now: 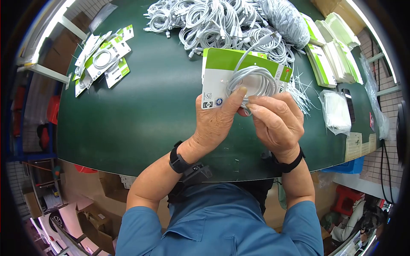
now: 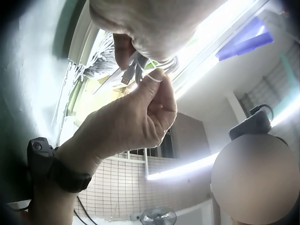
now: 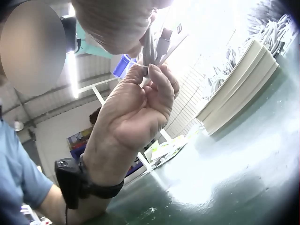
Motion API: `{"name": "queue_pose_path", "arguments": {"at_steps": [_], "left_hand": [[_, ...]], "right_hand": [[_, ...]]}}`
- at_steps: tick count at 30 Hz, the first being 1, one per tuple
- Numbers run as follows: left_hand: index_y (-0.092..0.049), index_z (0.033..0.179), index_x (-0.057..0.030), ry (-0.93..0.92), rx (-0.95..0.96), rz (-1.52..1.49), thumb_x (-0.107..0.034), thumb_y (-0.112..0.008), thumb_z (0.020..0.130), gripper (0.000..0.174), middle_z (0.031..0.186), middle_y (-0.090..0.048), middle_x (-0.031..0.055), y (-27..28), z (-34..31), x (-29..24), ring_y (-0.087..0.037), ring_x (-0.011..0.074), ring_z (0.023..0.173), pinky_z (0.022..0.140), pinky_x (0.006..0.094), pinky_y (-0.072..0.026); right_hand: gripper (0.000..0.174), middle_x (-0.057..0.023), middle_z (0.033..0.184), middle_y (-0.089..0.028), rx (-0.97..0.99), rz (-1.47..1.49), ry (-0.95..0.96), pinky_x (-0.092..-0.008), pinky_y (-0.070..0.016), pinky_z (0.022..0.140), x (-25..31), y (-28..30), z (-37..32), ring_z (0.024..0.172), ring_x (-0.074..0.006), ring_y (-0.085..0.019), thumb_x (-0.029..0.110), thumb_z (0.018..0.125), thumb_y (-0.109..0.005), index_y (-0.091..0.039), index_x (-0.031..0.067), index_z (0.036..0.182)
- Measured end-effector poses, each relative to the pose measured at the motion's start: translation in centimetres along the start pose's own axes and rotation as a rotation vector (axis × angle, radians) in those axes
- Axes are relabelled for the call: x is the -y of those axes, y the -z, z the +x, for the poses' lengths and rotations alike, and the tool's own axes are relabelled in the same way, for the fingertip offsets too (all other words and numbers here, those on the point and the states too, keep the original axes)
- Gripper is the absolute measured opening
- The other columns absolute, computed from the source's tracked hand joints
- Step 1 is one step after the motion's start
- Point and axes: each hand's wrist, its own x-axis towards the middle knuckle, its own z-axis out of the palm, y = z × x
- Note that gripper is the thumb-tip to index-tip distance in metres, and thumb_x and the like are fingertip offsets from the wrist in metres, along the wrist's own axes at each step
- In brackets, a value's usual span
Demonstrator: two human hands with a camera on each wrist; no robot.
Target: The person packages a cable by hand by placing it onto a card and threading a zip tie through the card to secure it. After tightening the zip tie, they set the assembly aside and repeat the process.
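Observation:
A coiled white cable (image 1: 261, 79) lies against a green and white card (image 1: 220, 77) in the head view. The left hand (image 1: 218, 119) grips card and coil, its thumb over the cable's lower left. Fingertips of the right hand (image 1: 279, 121) pinch at the coil's lower edge. In the left wrist view, a thin white tie (image 2: 152, 76) loops at the fingertips of the right hand (image 2: 136, 115), beside a grey USB plug (image 2: 127, 76). The right wrist view shows the right hand (image 3: 136, 117) pinching near the cable bundle (image 3: 149, 49), with a connector (image 3: 163, 44) sticking up.
Behind the hands is a large pile of white cables (image 1: 213, 21). Carded cables (image 1: 102, 59) lie at the left of the green table (image 1: 128, 115). On the right are stacked cards (image 1: 337, 59), a bag of white ties (image 1: 335, 112), a phone (image 1: 349, 104) and loose ties (image 1: 301, 96).

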Motion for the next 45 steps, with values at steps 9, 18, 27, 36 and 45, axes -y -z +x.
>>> {"name": "queue_pose_path", "arguments": {"at_steps": [9,18,27,36,45], "left_hand": [[-0.072,0.111,0.0025,-0.034,-0.02,0.041,-0.015,-0.078,0.099,0.022,0.089,-0.075,0.0055,0.3,0.1,-0.4,-0.07,0.0094,0.072,0.061,0.0256,-0.057],[-0.072,0.115,0.0026,-0.053,0.003,0.056,-0.016,-0.078,0.099,0.026,0.099,-0.076,0.0066,0.7,0.2,0.0,-0.072,0.0102,0.074,0.062,0.0257,-0.0586],[-0.071,0.118,0.003,-0.03,-0.006,0.033,-0.016,-0.079,0.099,0.028,0.098,-0.076,0.0071,0.4,0.2,-0.1,-0.072,0.0107,0.077,0.061,0.0261,-0.0591],[-0.071,0.116,0.003,-0.026,-0.012,0.027,-0.015,-0.078,0.099,0.026,0.096,-0.076,0.007,0.4,0.2,-0.1,-0.072,0.0105,0.075,0.062,0.0261,-0.0595],[-0.072,0.119,-0.0002,-0.164,0.151,0.425,-0.014,-0.076,0.101,0.023,0.096,-0.076,0.0042,1.9,0.2,0.7,-0.07,0.0081,0.074,0.062,0.0263,-0.0572]], "right_hand": [[0.04,-0.0026,0.096,-0.075,0.039,-0.001,-0.052,-0.0312,-0.0486,0.06,0.8,0.2,0.4,0.073,-0.019,-0.06,-0.004,0.069,-0.09,-0.077,0.0131,0.103],[0.038,-0.0045,0.094,-0.075,0.011,0.035,-0.103,-0.0302,-0.0485,0.059,0.8,-0.1,0.5,0.071,-0.0193,-0.062,-0.007,0.072,-0.089,-0.074,0.0101,0.102],[0.035,-0.0054,0.092,-0.075,0.013,0.056,-0.124,-0.0309,-0.0494,0.059,0.6,-0.2,0.4,0.071,-0.0202,-0.063,-0.009,0.07,-0.087,-0.074,0.0086,0.097],[0.035,-0.0052,0.091,-0.075,0.003,0.071,-0.138,-0.0313,-0.0497,0.058,0.5,-0.3,0.4,0.071,-0.0206,-0.064,-0.011,0.069,-0.085,-0.073,0.008,0.096],[0.025,-0.008,0.09,-0.075,0.077,0.128,-0.349,-0.0345,-0.053,0.058,0.9,-0.6,0.1,0.067,-0.0249,-0.067,-0.008,0.074,-0.081,-0.073,0.0066,0.093]]}}
